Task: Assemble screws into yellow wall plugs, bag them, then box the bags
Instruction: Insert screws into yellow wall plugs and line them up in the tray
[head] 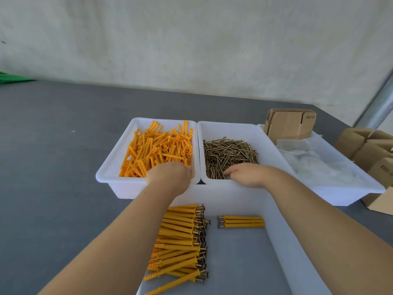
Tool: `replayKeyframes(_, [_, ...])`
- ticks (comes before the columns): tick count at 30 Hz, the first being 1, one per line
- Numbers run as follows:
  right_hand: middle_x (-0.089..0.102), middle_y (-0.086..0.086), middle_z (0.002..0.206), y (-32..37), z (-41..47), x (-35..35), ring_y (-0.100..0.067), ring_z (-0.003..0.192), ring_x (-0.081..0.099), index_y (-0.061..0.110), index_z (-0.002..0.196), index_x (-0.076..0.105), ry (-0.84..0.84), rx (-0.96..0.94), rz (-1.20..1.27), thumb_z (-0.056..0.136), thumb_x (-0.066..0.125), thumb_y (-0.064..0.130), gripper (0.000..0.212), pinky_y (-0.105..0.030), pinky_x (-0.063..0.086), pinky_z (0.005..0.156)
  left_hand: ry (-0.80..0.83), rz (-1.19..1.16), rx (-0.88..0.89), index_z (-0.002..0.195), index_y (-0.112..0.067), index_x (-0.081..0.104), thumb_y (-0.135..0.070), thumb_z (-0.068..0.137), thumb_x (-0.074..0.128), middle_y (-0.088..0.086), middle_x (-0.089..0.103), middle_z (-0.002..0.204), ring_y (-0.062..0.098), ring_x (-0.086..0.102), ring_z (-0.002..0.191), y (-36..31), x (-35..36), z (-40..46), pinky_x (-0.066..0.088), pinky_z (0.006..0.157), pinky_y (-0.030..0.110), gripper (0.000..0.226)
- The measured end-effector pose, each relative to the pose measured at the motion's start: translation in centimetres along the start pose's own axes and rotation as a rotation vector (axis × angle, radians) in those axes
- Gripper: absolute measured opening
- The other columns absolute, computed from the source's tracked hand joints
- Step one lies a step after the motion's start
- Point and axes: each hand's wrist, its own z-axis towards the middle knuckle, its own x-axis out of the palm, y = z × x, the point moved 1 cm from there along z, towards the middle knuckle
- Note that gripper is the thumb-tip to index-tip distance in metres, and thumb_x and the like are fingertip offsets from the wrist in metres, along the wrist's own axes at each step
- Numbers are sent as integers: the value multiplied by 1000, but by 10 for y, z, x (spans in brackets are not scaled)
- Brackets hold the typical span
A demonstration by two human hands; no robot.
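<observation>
Stage: assembly in progress; bagging and boxing are judged not yet begun.
Left hand [170,174]: reaches into the near right corner of the far-left plug tray [110,167], fingers curled down among the loose yellow wall plugs [158,149]. Whether a plug is already gripped cannot be told; the fingertips are hidden.
Right hand [246,174]: reaches into the near part of the middle screw tray [263,133], fingertips drawn together on the heap of screws [228,155], apparently pinching one; the grip itself is not clearly visible.
Reason for layout: plugs and screws sit side by side, so each hand can draw one part at once.
Assembled plugs, left stack [180,239]: lies in the near tray [282,241], screw heads pointing right; too many and too overlapped to count.
Assembled plugs, right group [241,222]: three counted, heads pointing left, set apart from the stack, probably as a batch being counted out.
Trays: four white trays counted.
Far-right tray [348,188]: holds clear plastic bags [314,160] and flat folded cartons [291,124], staged for later steps.
Cardboard boxes [370,150]: several on the table at far right.
</observation>
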Motion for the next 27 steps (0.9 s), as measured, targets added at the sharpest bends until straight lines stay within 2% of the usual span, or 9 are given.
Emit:
replayKeyframes(2, [40,4,157,4,0,-6,-18,142,37,25,150,44,126,-25,-107,105,34,17,47,-32,28,112,7,2,21,91,-12,59,-38,107,26,4,61,90,26,60,89,0,0,1,52,78,39,44])
replayKeyframes(4, [46,6,151,6,1,-9,-18,135,45,29,147,48,198,-35,-155,105,38,22,44,-30,35,105,-23,-46,20,79,-15,57,-43,105,27,3,59,80,22,58,77,2,2,1,48,68,35,49])
replayKeyframes(7, [51,2,145,6,7,-7,-21,128,51,26,142,54,209,-3,-124,105,40,28,40,-39,41,109,-149,-120,1,75,-18,52,-38,103,38,-1,55,73,13,48,63,4,4,2,39,55,28,37])
replayKeyframes(11, [55,2,138,5,13,-6,-20,121,53,22,131,62,179,19,-120,104,39,31,36,-40,43,105,-253,-236,-3,88,-20,58,-27,95,53,2,65,85,18,59,75,5,0,1,49,58,29,12])
replayKeyframes(14, [56,1,129,3,15,-5,-18,110,53,20,111,62,165,49,-105,105,37,32,28,-36,42,97,-288,-266,25,91,-18,63,-26,97,55,2,64,85,21,59,76,4,-1,0,46,59,30,13])
replayKeyframes(17, [50,-1,146,7,15,-4,-22,129,48,20,137,58,164,39,-122,106,37,30,39,-40,38,111,-428,-315,79,77,-12,53,-22,100,51,1,49,69,20,47,65,1,-2,-1,32,52,29,25])
replayKeyframes(19, [54,-4,143,7,17,-2,-24,128,51,16,136,60,115,30,-110,105,40,25,38,-39,42,108,-519,-357,123,78,-12,47,-22,102,47,2,47,68,22,48,63,-3,-5,-4,33,52,31,26])
replayKeyframes(23, [65,-13,111,2,21,2,-22,90,56,0,107,70,-21,88,82,99,48,21,31,-38,49,88,-560,-602,221,91,-9,51,-22,105,40,9,66,83,26,67,74,-8,-7,-9,52,62,49,22])
replayKeyframes(27, [66,-13,92,-2,19,4,-24,85,61,-4,100,72,-165,130,256,91,63,18,26,-35,49,76,-582,-691,367,96,-10,65,-27,102,50,1,66,87,12,58,80,-11,-7,-15,49,68,31,24])
